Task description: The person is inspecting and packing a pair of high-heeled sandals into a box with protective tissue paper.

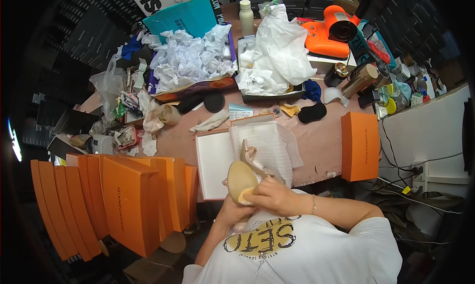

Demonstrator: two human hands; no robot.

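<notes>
My left hand (233, 213) is closed around a beige sandal (241, 176), its tan sole turned up toward me. Against the lower end of that sole, my right hand (273, 197) presses a small pale-yellow pad, maybe a sponge or folded cloth (245, 196). A second strappy heeled sandal (249, 154) lies just beyond, partly covered by the held one, on white packing paper (264, 135). Under and beside the paper is a shallow shoe box (211, 157) with a white inside and orange edges.
Orange shoe boxes (129, 205) stand stacked at the left, and another orange box (359, 145) stands at the right. Behind are crumpled tissue paper (193, 56), a box of white wrapping (279, 51), a pale bottle (246, 19) and an orange machine (326, 34). Black pads (311, 113) lie nearby.
</notes>
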